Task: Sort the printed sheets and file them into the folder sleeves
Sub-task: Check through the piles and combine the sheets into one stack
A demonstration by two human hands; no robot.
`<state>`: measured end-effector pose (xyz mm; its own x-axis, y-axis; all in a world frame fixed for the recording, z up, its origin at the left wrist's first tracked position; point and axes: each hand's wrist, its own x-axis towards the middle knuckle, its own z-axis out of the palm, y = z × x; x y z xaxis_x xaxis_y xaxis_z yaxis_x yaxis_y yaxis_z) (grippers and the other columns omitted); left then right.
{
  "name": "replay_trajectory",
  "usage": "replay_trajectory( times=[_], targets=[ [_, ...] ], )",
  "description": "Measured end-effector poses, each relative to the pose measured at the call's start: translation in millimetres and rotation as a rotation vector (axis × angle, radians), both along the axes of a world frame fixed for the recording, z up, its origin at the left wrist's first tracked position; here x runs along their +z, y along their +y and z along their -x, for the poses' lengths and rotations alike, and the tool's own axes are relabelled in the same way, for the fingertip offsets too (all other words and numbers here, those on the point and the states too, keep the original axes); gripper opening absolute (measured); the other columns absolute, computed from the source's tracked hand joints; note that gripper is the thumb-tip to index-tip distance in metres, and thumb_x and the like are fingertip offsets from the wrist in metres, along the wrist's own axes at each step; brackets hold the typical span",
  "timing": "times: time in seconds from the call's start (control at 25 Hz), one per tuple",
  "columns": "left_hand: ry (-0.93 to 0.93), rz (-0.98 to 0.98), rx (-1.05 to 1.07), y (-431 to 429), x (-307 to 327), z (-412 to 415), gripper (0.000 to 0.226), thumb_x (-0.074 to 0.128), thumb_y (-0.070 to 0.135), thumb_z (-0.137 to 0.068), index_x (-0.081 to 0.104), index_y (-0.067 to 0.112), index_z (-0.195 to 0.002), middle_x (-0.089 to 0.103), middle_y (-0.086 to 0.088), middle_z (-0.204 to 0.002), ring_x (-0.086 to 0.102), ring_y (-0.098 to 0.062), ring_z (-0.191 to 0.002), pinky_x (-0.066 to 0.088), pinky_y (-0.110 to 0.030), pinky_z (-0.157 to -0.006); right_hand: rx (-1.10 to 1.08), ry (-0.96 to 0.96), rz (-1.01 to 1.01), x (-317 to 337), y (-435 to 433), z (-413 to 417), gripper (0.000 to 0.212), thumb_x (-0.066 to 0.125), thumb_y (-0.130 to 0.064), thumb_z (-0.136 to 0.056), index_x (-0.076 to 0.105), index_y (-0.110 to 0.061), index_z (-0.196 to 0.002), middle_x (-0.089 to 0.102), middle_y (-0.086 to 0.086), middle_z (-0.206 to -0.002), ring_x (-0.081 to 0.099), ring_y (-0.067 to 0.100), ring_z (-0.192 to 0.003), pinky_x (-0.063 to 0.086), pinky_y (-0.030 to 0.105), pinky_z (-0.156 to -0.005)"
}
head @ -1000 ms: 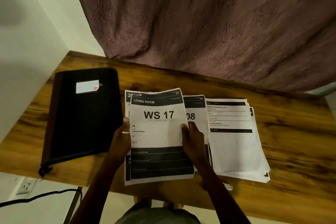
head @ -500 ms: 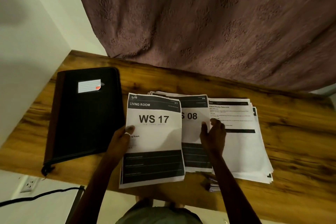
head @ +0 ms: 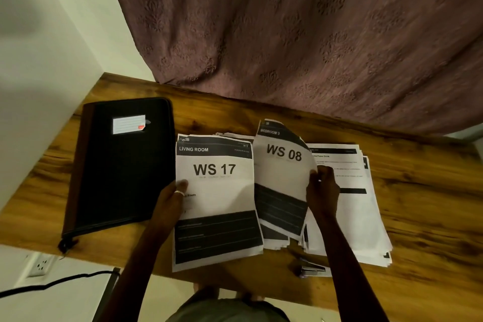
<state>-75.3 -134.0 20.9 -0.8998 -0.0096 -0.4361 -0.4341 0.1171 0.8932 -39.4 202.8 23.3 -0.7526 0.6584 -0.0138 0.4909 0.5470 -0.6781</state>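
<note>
So in the head view, the main change from half a second back: the right hand was spread loosely over the papers, and now it's pinching the right edge of the WS 08 sheet and peeling it up, so the page curls off the pile under it. The left hand hasn't budged; its thumb is clamped on top of the WS 17 sheet, with at least one more page tucked behind, just right of the black zip folder. WS 08 sits one pile further from the folder, and the stack of text pages is furthest from it, all on the wooden table. The folder is zipped shut with its label facing up, so I'd say this is the sorting step and no filing has begun. The next move probably needs a clean single-sheet lift, then a decision on which pile WS 08 joins; thin paper likes to drag a second page along.
</note>
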Motion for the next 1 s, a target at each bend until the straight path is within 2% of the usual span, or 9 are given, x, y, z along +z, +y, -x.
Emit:
replay_trajectory(
  times=[0.28,0.4,0.48,0.56,0.68,0.76,0.84,0.92,1.0],
  targets=[
    [0.137,0.002,-0.017,-5.1,6.4,-1.3,0.027,0.045,0.029,-0.105,0.052,0.021,-0.13,0.066,-0.001,-0.116,0.069,-0.017,-0.099,0.057,-0.034,-0.076,-0.12,0.162,-0.025,41.8,26.3,-11.5,0.031,0.046,-0.023,-0.103,0.054,-0.005,-0.127,0.063,0.017,-0.124,0.062,0.032,-0.111,0.049,0.043,-0.092],
    [0.147,0.002,-0.003,-9.4,12.3,1.1,0.025,0.044,0.027,-0.105,0.051,0.022,-0.129,0.065,-0.001,-0.116,0.069,-0.018,-0.098,0.059,-0.04,-0.08,-0.112,0.293,-0.043,55.6,44.1,-19.5,0.028,0.047,-0.027,-0.103,0.057,-0.003,-0.114,0.065,0.017,-0.113,0.061,0.025,-0.1,0.05,0.035,-0.081],
    [0.18,0.008,-0.012,-13.9,14.2,2.0,0.026,0.043,0.024,-0.106,0.049,0.025,-0.131,0.064,0.0,-0.119,0.069,-0.019,-0.101,0.06,-0.037,-0.079,-0.114,0.394,0.03,63.7,55.5,-26.4,0.024,0.046,-0.032,-0.104,0.057,-0.01,-0.102,0.062,0.011,-0.097,0.06,0.017,-0.09,0.05,0.029,-0.075],
    [0.231,0.011,-0.041,-15.6,17.0,2.3,0.038,0.044,0.02,-0.105,0.04,0.028,-0.142,0.06,0.006,-0.125,0.067,-0.017,-0.107,0.06,-0.029,-0.073,-0.11,0.459,0.154,73.7,56.4,-31.8,0.019,0.046,-0.031,-0.104,0.052,-0.023,-0.088,0.054,-0.001,-0.082,0.054,0.005,-0.077,0.047,0.017,-0.069],
    [0.299,-0.026,-0.064,-12.4,23.6,2.0,0.067,0.046,0.007,-0.103,0.015,0.041,-0.153,0.048,0.022,-0.132,0.064,-0.003,-0.111,0.06,-0.023,-0.076,-0.079,0.439,0.183,77.4,44.6,-29.7,0.023,0.047,-0.028,-0.104,0.053,-0.025,-0.081,0.05,-0.003,-0.073,0.051,0.003,-0.069,0.044,0.02,-0.063],
    [0.308,0.011,-0.118,-10.2,23.0,3.0,0.061,0.043,0.005,-0.103,0.025,0.034,-0.153,0.049,0.017,-0.136,0.061,-0.003,-0.116,0.06,-0.028,-0.084,-0.007,0.366,0.193,70.5,28.9,-24.8,0.023,0.048,-0.03,-0.103,0.059,-0.014,-0.091,0.059,-0.004,-0.079,0.058,-0.001,-0.074,0.047,0.016,-0.066],
    [0.306,0.065,-0.185,-7.7,19.7,3.6,0.045,0.038,0.007,-0.105,0.043,0.027,-0.145,0.052,0.006,-0.139,0.06,-0.005,-0.117,0.058,-0.038,-0.093,0.072,0.314,0.263,57.4,9.9,-19.9,0.021,0.05,-0.032,-0.102,0.061,-0.014,-0.105,0.067,-0.002,-0.099,0.065,0.004,-0.093,0.053,0.023,-0.078],
    [0.242,0.024,-0.164,-4.3,20.4,2.8,0.042,0.036,0.007,-0.106,0.053,0.028,-0.138,0.054,0.003,-0.139,0.062,-0.01,-0.116,0.059,-0.039,-0.091,0.142,0.269,0.279,42.9,-8.0,-16.2,0.02,0.05,-0.029,-0.102,0.06,-0.015,-0.11,0.067,0.0,-0.105,0.064,0.012,-0.099,0.055,0.035,-0.085],
    [0.21,-0.052,-0.124,0.2,28.0,1.0,0.042,0.036,0.007,-0.105,0.054,0.026,-0.137,0.057,0.006,-0.135,0.065,-0.012,-0.112,0.06,-0.03,-0.082,0.184,0.231,0.255,29.0,-21.3,-13.3,0.021,0.049,-0.028,-0.102,0.06,-0.012,-0.112,0.065,0.002,-0.106,0.062,0.015,-0.1,0.054,0.042,-0.091]
  ],
)
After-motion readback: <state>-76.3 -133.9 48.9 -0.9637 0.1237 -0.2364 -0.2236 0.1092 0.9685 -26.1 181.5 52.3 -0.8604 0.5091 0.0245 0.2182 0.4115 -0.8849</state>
